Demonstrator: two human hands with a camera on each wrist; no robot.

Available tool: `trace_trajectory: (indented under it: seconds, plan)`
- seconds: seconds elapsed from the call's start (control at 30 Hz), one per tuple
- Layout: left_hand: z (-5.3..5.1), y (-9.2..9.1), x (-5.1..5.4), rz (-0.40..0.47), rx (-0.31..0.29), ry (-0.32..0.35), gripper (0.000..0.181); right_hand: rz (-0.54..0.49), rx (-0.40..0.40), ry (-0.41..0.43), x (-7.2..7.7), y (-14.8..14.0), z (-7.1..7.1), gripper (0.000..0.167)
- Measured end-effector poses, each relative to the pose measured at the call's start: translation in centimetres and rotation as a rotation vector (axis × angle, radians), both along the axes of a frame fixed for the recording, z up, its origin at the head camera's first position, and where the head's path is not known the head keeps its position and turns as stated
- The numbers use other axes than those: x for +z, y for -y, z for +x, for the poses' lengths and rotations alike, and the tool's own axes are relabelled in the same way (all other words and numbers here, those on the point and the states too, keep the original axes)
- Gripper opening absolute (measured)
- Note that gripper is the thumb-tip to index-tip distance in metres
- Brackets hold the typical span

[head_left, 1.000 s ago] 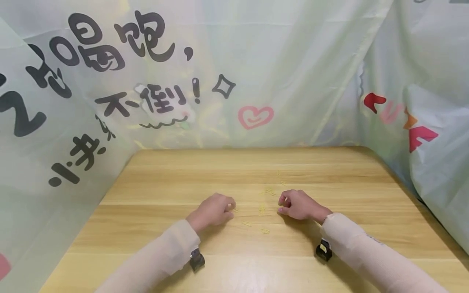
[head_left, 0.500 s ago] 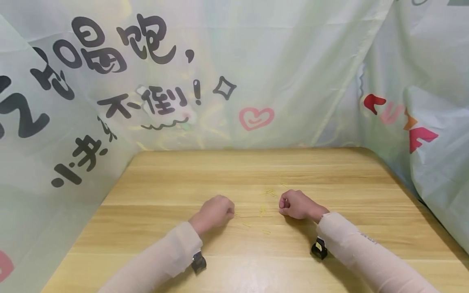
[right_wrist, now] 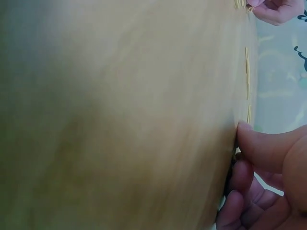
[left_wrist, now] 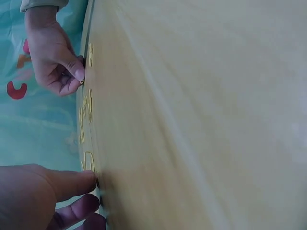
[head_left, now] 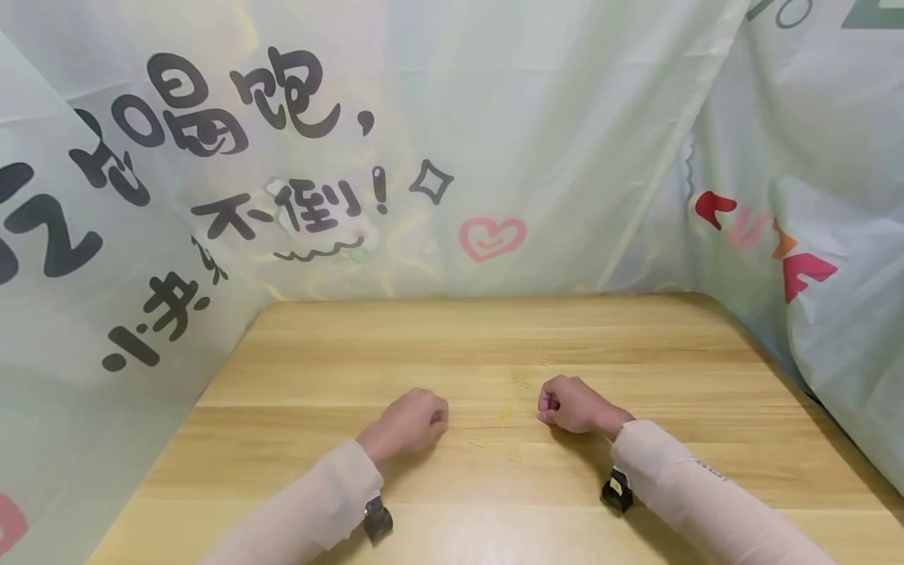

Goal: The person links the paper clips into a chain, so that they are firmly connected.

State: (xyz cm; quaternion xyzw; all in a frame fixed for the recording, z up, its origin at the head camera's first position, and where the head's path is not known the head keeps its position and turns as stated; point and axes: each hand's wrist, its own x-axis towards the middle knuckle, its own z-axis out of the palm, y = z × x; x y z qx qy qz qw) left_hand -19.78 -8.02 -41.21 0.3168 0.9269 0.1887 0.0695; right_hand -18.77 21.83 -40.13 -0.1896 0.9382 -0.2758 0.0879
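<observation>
Thin yellow paper clips [head_left: 506, 414] lie scattered on the wooden table between the two hands. On the left, my left hand [head_left: 410, 424] is low over the table with curled fingers. Its thumb and fingers pinch a yellow paper clip [left_wrist: 88, 159] in the left wrist view; part of that clip is hidden behind the thumb. Opposite it, my right hand [head_left: 574, 404] rests by the right side of the clips. A sliver of yellow clip [left_wrist: 82, 81] shows at its thumb and fingertip, pinched; most of it is covered by the fingers.
More paper clips [head_left: 521, 380] lie farther back, and one clip [head_left: 513, 457] lies nearer the front. A wooden table [head_left: 452, 518] spreads beneath both arms. Pale printed cloth [head_left: 551, 141] hangs behind the table and along its sides.
Both hands have closed their fingers from a looser pose onto clips at the table. They stay in nearly the same places. The head view has tilted slightly up.
</observation>
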Motion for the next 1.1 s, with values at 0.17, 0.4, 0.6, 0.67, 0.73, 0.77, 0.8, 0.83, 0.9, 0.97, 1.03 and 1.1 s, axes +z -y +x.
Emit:
trace_trajectory:
  seconds: [0.17, 0.4, 0.6, 0.67, 0.73, 0.77, 0.8, 0.83, 0.9, 0.97, 1.03, 1.1]
  plan:
    - [0.2, 0.2, -0.4, 0.035, 0.005, -0.014, 0.015, -0.006, -0.007, 0.002, -0.1, 0.1, 0.2, 0.016]
    - [0.3, 0.3, -0.1, 0.09, 0.013, -0.015, 0.012, -0.035, -0.025, 0.029, -0.2, -0.3, 0.0, 0.015]
    - [0.5, 0.4, 0.1, 0.18, 0.027, 0.022, 0.012, -0.054, -0.034, 0.01, -0.6, -0.5, 0.0, 0.007]
    - [0.6, 0.3, 0.1, 0.235, 0.036, 0.056, 0.012, -0.063, -0.039, 0.004, -0.7, -0.5, 0.0, 0.006]
    - [0.7, 0.3, 0.1, 0.293, 0.053, 0.106, 0.012, -0.076, -0.038, -0.007, -0.7, -0.5, 0.0, 0.007]
    - [0.8, 0.3, 0.2, 0.323, 0.063, 0.135, 0.012, -0.086, -0.038, -0.015, -0.7, -0.5, 0.0, 0.008]
    - [0.8, 0.3, 0.3, 0.345, 0.072, 0.153, 0.012, -0.094, -0.04, -0.02, -0.7, -0.5, 0.1, 0.008]
    - [0.9, 0.2, 0.4, 0.364, 0.084, 0.169, 0.012, -0.099, -0.04, -0.026, -0.7, -0.4, 0.1, 0.007]
    - [1.0, 0.2, 0.6, 0.394, 0.103, 0.207, 0.012, -0.115, -0.041, -0.028, -0.6, -0.4, 0.1, 0.004]
    - [1.0, 0.1, 0.8, 0.413, 0.115, 0.235, 0.012, -0.128, -0.049, -0.022, -0.5, -0.3, 0.2, 0.001]
    - [1.0, 0.1, 0.8, 0.422, 0.127, 0.256, 0.012, -0.138, -0.053, -0.014, -0.3, -0.3, 0.2, 0.007]
    - [1.0, 0.1, 0.8, 0.427, 0.141, 0.267, 0.012, -0.153, -0.051, -0.008, -0.2, -0.2, 0.3, 0.013]
